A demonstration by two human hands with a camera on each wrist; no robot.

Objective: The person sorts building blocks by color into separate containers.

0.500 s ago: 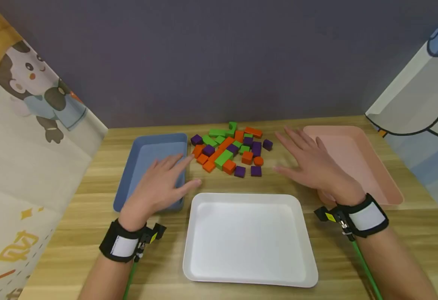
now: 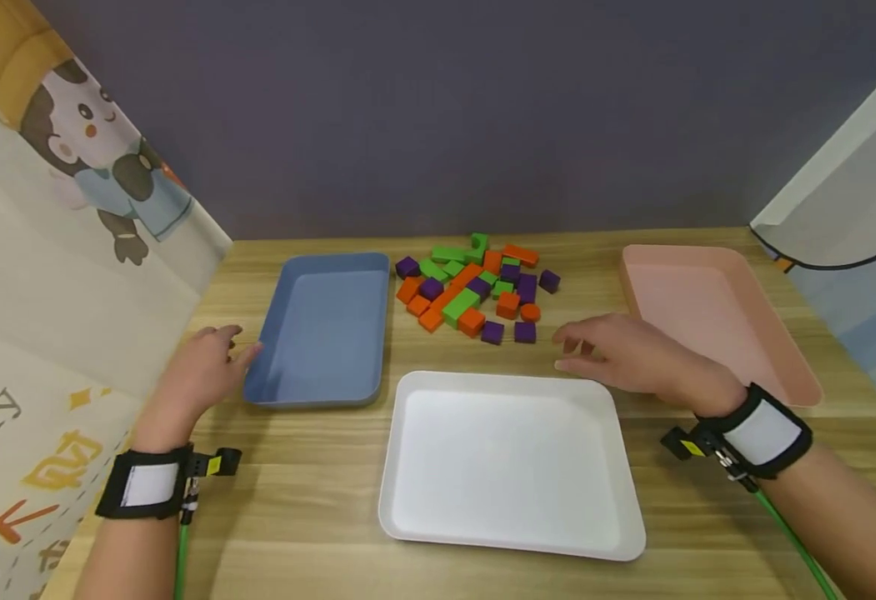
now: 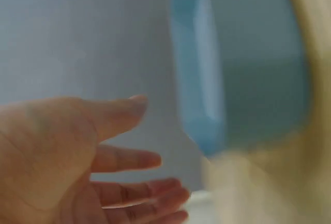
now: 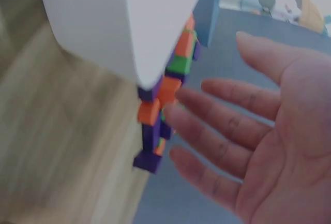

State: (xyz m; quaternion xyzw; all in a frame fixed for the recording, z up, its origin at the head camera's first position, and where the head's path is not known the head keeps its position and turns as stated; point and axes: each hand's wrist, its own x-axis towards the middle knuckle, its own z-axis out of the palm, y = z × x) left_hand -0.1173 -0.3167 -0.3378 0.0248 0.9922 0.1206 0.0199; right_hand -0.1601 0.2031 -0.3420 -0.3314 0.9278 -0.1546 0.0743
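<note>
The left hand (image 2: 197, 371) is held just beside the outer left edge of the blue tray (image 2: 325, 333). Its fingers (image 3: 132, 159) are loosely spread and slightly bent, the thumb stands apart from them, and they have hold of nothing; the left wrist view shows a gap between thumb and tray.

The right hand (image 2: 628, 354) is over the far right corner of the white tray (image 2: 513, 467), with the pink tray (image 2: 700, 308) just beside it. Its fingers (image 4: 232, 122) are relaxed, part bent, spaced from one another, and grip nothing. They point toward the blocks (image 2: 462, 308) without touching them.

The blocks, orange, green and purple, lie in a loose cluster on the bench (image 2: 302, 500), beyond the white tray and between the blue and pink ones, nearer the blue. Two purple cubes (image 2: 525, 332) sit at the near edge; an orange disc (image 2: 531, 312) lies just behind. A black band (image 2: 111, 487) is strapped round the left wrist. A dark wall (image 2: 468, 117) backs the bench.
</note>
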